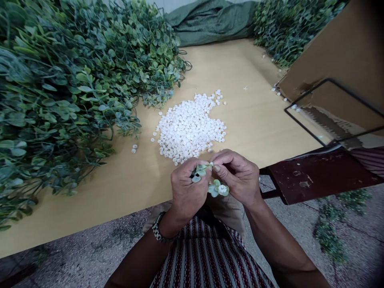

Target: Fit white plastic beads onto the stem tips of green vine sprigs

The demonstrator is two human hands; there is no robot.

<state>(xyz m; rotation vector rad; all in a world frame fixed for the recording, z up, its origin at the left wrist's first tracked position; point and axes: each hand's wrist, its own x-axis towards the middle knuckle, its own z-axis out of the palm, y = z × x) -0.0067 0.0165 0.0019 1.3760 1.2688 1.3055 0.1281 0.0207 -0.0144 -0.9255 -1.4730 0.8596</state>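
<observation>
Striped fabric (207, 256) lies nearest, below the hands. At the near edge of the tabletop (255, 120), the left hand (190, 186) grips a leafy sprig (201, 171); the right hand (240, 176) pinches at a tiny white piece (211, 164) on its stem tip. Fitting that piece seems the step in hand; the next move likely calls for a steady stem and light fingertip pressure. Beyond lie heaped white florets (187, 130), with bushy greenery (75, 88) along the left edge.
</observation>
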